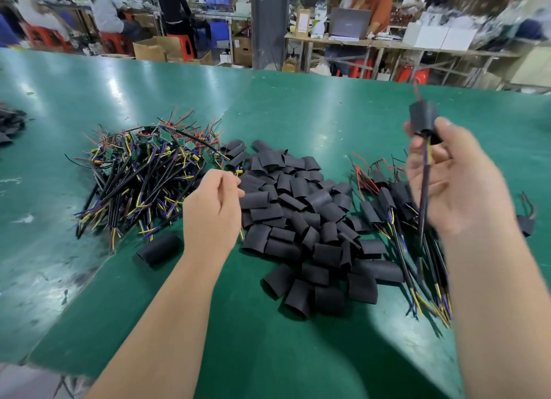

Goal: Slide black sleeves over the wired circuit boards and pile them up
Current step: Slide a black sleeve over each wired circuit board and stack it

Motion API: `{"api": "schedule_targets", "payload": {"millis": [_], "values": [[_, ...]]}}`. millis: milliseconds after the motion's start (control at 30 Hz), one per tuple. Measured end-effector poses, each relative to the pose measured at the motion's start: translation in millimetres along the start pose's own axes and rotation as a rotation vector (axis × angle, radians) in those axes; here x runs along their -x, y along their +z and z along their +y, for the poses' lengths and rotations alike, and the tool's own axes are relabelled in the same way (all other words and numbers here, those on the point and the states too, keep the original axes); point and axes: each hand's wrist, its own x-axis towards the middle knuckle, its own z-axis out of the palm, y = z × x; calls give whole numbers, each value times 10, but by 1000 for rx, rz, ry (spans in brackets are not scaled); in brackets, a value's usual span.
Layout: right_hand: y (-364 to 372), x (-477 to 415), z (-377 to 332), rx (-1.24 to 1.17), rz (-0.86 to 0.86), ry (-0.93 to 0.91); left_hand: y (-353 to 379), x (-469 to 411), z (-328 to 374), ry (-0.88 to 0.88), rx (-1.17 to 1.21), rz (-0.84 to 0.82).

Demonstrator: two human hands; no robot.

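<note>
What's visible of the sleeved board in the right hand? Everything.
The sleeved board is held upright, raised off the green table. A matte black sleeve, slightly blurred, hides the board. A red wire leaves its top; a black cable with yellow and purple strands hangs below. The right hand grips it at the sleeve's lower edge and along the cable.

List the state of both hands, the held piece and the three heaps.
Black-sleeved wired circuit board: sleeve on, held upright.
Right hand: grips its cable.
Left hand: fingers curled, contents unclear.
Heap of bare green wired boards: unsleeved.
Heap of loose black tube sleeves: empty.
Pile of sleeved boards: finished, lying down.
</note>
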Motion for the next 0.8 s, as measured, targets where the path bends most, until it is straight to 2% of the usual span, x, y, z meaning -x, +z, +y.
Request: {"api": "schedule_targets", "payload": {"millis": [67, 133, 233, 300, 433, 600, 700, 800], "values": [[-63, -63, -151, 246, 35, -159, -9, -12, -25, -33, -119, 17], [-132, -109, -181, 683, 116, -294, -20, -18, -55, -75, -373, 26], [-273, -149, -19, 1346, 204, -335, -45, -25, -96, -218, -661, -45], [-376, -143, 146, 1567, 207, -326, -61, -22, -134, -274, -756, -108], [-520, -114, 442, 1753, 226, -243, -76, -40, -202, -251, -902, -161], [-464, -90, 559, 1673, 189, -353, -134, -149, -302, -294, -878, -153], [-436, -65, 614, 1644, 158, -371, -152, -164, -339, -271, -851, -61], [-380, 13, 653, 1501, 92, -465, -163, -185, -275, -141, -708, 97]]}}
